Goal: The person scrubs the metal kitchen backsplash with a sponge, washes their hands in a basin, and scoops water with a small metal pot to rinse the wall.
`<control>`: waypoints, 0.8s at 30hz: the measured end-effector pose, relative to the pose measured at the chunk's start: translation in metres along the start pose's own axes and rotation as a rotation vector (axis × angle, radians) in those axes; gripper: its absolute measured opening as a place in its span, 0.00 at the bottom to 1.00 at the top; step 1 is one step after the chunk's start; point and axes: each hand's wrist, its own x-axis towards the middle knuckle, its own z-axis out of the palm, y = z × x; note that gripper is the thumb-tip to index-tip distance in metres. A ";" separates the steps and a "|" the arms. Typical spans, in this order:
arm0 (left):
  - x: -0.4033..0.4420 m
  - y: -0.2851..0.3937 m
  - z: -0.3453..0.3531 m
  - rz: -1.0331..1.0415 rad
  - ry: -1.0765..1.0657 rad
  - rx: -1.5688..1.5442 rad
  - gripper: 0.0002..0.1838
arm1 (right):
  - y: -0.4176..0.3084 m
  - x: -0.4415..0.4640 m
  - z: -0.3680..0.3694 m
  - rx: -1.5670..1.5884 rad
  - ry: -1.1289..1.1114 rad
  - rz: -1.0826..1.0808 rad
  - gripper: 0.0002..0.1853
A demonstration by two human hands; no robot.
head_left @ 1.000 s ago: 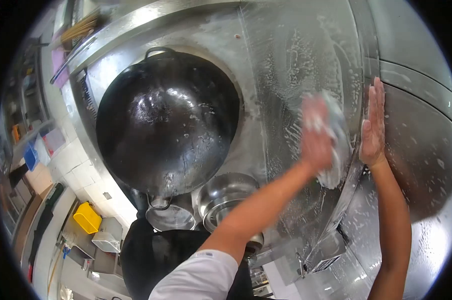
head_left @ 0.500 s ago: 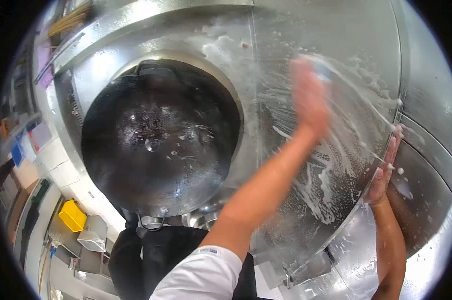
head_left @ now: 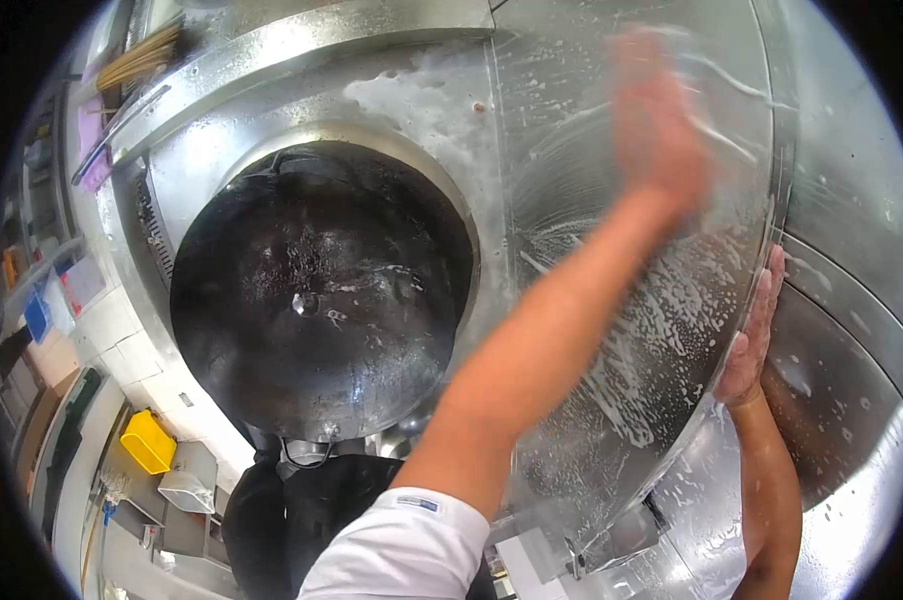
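Wok (head_left: 322, 290), big and black, has the soapy steel counter (head_left: 562, 160) on its right. Right of the wok, the left hand (head_left: 662, 130) is blurry, so I cannot tell its grip; farther right, the right hand (head_left: 754, 335) lies along the counter's edge (head_left: 692, 432), fingers straight.

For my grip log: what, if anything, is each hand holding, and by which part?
Left hand: too blurred to tell. Right hand: nothing held, flat along the counter edge.
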 end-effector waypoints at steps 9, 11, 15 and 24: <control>-0.011 -0.048 -0.014 -0.192 -0.084 -0.073 0.31 | 0.001 0.013 -0.007 -0.015 -0.013 -0.025 0.36; 0.002 0.047 0.000 0.127 -0.071 -0.069 0.33 | -0.002 0.006 -0.005 -0.010 -0.039 -0.010 0.36; 0.058 -0.001 0.045 0.283 0.104 0.088 0.29 | 0.001 0.014 -0.003 0.004 -0.010 -0.020 0.36; -0.101 -0.239 -0.027 -1.286 0.143 0.403 0.28 | 0.000 0.020 -0.011 -0.030 -0.023 -0.012 0.36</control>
